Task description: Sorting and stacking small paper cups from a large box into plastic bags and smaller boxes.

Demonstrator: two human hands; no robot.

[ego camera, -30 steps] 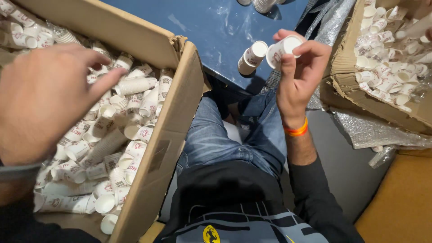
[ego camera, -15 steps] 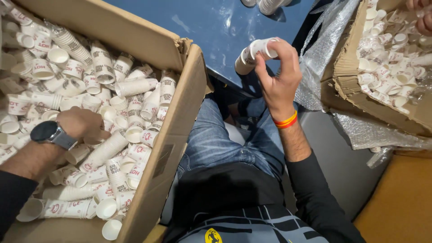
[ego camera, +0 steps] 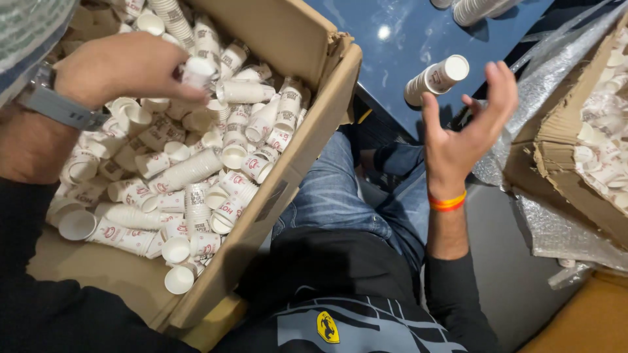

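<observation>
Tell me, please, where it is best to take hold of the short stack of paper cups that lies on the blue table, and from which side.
The stack of paper cups lies on its side on the blue table, rim end pointing up-right. Probably best to grip across its round middle, fingers coming from above and closing on the two long sides. The empty right hand is nearest, just below it.
</observation>
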